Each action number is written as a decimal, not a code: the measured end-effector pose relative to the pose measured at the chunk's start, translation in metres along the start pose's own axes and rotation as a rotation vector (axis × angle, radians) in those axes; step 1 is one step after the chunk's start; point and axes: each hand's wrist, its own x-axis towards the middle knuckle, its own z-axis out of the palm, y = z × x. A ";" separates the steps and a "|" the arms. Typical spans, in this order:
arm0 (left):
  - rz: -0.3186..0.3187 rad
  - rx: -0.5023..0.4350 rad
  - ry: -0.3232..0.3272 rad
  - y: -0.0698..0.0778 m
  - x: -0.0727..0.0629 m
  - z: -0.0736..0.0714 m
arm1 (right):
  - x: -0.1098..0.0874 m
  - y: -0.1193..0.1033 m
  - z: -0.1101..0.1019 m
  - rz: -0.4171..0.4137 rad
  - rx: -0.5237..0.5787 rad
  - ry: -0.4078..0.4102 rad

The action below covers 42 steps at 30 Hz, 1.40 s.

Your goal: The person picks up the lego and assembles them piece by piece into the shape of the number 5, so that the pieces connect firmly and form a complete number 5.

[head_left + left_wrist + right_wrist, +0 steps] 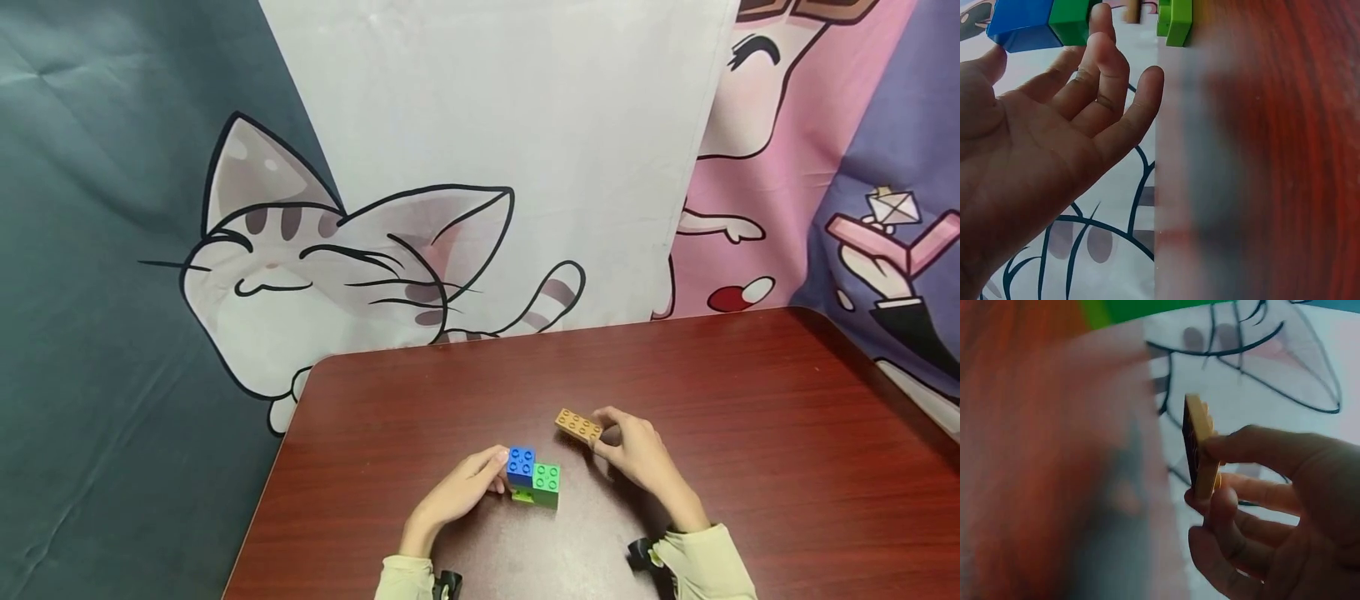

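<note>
My left hand (463,490) grips a blue brick (521,465) at its left side, thumb and fingers about it. A green brick (547,485) adjoins the blue one on its right and sits slightly lower. Below them a lime-green piece (522,497) peeks out; in the left wrist view this lime piece (1179,22) lies at the tabletop, with a gap between it and the green brick (1069,22). Farther back, my right hand (636,447) pinches a flat golden-tan studded brick (577,426) by its right end. The right wrist view shows that tan brick (1200,447) edge-on between thumb and fingers.
A reddish-brown wooden table (420,400) with rounded far corners lies under both hands. Behind it hangs a cloth backdrop (510,100) with a cartoon cat, right at the table's far edge. Dark wrist devices (448,585) sit at the pale sleeves.
</note>
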 end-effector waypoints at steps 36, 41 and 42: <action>-0.067 -0.099 0.019 -0.002 0.000 -0.006 | -0.010 -0.066 -0.017 -0.405 0.228 -0.160; -0.040 -0.034 0.012 -0.006 0.001 -0.006 | -0.010 -0.067 -0.017 -0.404 0.226 -0.156; -0.032 -0.029 0.007 -0.006 0.001 -0.007 | -0.010 -0.068 -0.017 -0.409 0.220 -0.153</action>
